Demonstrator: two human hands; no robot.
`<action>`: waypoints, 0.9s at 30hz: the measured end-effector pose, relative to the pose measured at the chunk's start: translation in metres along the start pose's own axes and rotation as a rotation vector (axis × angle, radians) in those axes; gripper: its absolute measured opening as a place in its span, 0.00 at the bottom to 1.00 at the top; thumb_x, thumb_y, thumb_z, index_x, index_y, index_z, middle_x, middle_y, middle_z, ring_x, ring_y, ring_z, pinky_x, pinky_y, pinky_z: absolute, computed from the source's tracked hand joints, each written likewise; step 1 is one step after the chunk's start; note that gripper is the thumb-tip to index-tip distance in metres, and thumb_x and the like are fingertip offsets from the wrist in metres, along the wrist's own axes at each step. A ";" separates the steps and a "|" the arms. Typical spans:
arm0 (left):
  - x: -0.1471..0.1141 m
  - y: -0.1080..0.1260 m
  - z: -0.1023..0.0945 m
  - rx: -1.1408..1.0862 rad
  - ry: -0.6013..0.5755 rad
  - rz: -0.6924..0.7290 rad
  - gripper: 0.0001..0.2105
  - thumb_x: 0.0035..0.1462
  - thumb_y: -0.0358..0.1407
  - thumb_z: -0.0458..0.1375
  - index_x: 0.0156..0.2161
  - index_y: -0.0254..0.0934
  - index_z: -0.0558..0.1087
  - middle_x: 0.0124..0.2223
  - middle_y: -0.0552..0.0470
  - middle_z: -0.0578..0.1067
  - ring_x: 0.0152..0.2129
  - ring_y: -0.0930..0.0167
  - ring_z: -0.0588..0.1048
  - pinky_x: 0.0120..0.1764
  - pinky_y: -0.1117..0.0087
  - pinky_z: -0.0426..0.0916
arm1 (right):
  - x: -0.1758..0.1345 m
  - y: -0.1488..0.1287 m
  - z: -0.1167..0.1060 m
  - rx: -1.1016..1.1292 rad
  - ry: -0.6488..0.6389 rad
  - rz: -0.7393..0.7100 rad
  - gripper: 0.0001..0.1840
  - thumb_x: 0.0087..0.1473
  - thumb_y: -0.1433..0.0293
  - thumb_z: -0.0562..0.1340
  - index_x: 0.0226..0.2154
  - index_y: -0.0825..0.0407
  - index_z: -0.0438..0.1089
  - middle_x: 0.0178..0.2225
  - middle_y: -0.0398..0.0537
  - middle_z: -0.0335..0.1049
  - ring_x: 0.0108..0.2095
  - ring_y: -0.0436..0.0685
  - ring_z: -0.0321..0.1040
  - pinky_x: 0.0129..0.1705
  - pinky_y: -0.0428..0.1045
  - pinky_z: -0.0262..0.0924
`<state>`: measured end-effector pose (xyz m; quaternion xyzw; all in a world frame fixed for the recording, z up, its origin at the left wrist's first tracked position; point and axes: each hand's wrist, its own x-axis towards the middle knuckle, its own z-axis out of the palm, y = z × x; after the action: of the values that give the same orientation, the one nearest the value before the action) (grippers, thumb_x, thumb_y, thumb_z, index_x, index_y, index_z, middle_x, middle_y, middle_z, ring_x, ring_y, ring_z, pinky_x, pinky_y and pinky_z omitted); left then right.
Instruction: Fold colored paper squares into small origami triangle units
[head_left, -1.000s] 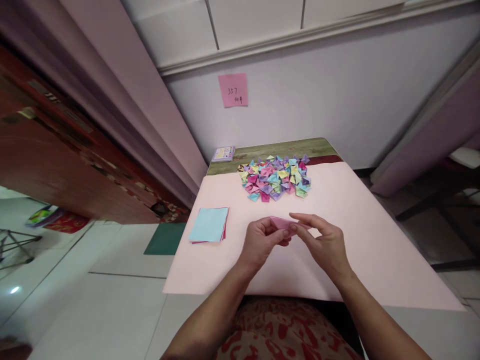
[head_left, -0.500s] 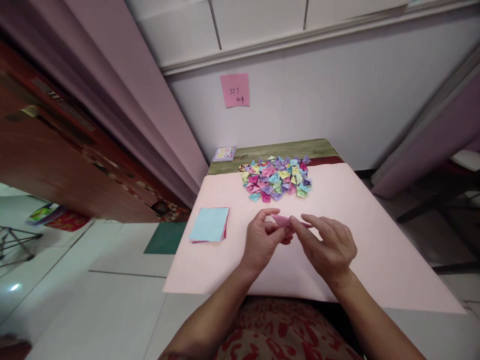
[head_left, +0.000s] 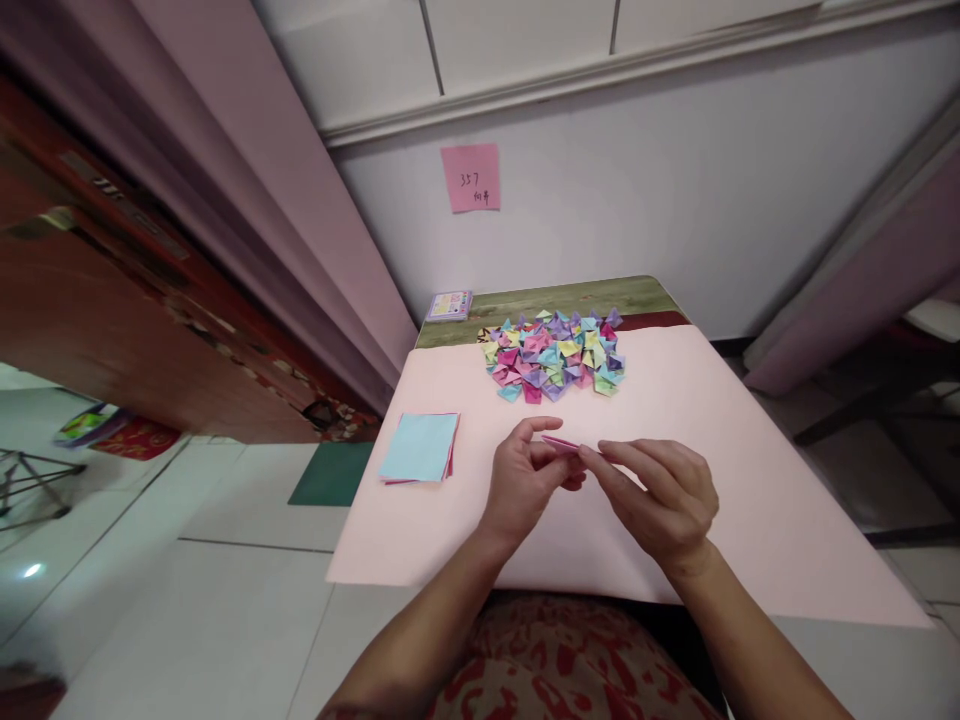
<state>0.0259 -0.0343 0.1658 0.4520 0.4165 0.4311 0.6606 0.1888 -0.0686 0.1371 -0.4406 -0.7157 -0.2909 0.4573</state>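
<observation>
Low over the front of the table, my left hand point(head_left: 529, 478) pinches a small piece of folded pink paper point(head_left: 561, 443) between thumb and fingers. The paper is seen nearly edge-on, as a thin sliver with its layers showing at the left end. My right hand point(head_left: 664, 495) is closed at the paper's right end, thumb tip against it and fingertips close by; these fingers partly hide that end. Beyond both hands lies a pile of small folded paper pieces point(head_left: 555, 358) in many colours. To the left rests a stack of square paper sheets point(head_left: 420, 447), light blue on top.
A pale pink sheet point(head_left: 750, 540) covers most of the table. At the back left corner of the wood-patterned surface point(head_left: 517, 303) sits a small stack of printed cards point(head_left: 450, 305). A pink note point(head_left: 471, 178) is stuck to the wall behind. Curtains hang on both sides.
The pink paper has tilted to a thinner, edge-on view, and less of it shows past my right fingers. My right hand has shifted slightly right; my left hand stays almost still.
</observation>
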 end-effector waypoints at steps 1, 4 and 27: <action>0.000 0.001 0.000 -0.015 -0.011 -0.013 0.26 0.44 0.40 0.71 0.46 0.33 0.68 0.26 0.53 0.79 0.20 0.70 0.77 0.30 0.67 0.75 | 0.001 0.000 -0.002 -0.004 0.004 -0.024 0.21 0.48 0.76 0.72 0.45 0.44 0.76 0.37 0.42 0.80 0.37 0.55 0.72 0.45 0.52 0.64; -0.001 0.003 -0.001 -0.044 -0.037 -0.041 0.23 0.44 0.40 0.71 0.43 0.33 0.68 0.26 0.53 0.79 0.20 0.70 0.77 0.29 0.68 0.75 | 0.002 -0.001 -0.005 -0.006 0.012 -0.074 0.19 0.49 0.77 0.71 0.45 0.47 0.76 0.38 0.43 0.80 0.37 0.55 0.72 0.45 0.52 0.64; -0.006 -0.006 -0.010 0.605 -0.070 0.409 0.09 0.58 0.31 0.58 0.44 0.38 0.73 0.37 0.50 0.81 0.32 0.71 0.79 0.37 0.72 0.71 | 0.005 0.007 0.005 0.480 -0.331 0.364 0.04 0.57 0.66 0.64 0.37 0.47 0.74 0.47 0.52 0.72 0.48 0.61 0.69 0.55 0.61 0.59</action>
<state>0.0165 -0.0386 0.1583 0.7153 0.4036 0.3958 0.4108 0.1924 -0.0592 0.1395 -0.4823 -0.7378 0.0475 0.4699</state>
